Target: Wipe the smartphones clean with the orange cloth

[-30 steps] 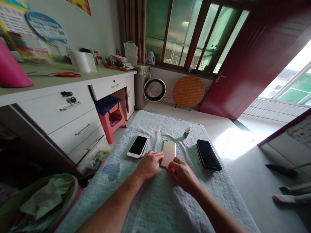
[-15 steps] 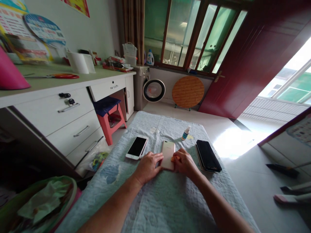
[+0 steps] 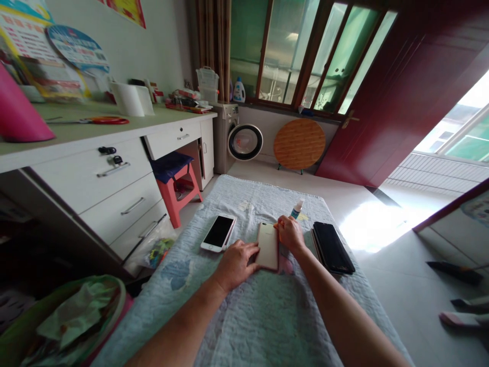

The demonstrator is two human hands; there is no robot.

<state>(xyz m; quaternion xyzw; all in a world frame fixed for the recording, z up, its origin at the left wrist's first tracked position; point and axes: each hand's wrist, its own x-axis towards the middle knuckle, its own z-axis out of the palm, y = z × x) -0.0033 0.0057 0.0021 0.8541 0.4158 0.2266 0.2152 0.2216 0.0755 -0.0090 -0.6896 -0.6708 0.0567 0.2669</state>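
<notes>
A gold smartphone lies back side up on the quilted cloth. My left hand grips its left edge, fingertips on the side and thumb near the lower corner. At the phone's upper right edge, my right hand is closed on a small orange cloth, mostly hidden by the fingers. Behind that hand stands a small spray bottle, partly covered. To the left rests a white smartphone, screen up, on top of another device. A black smartphone tops a stack on the right.
The light blue quilted cloth covers the table. A bin with crumpled paper stands lower left. Beyond are a white desk, a red stool, a washing machine and a round wooden tabletop.
My right hand has moved up along the phone's right edge with the orange cloth, and now partly covers the spray bottle. My left hand stays at the phone's left edge.
</notes>
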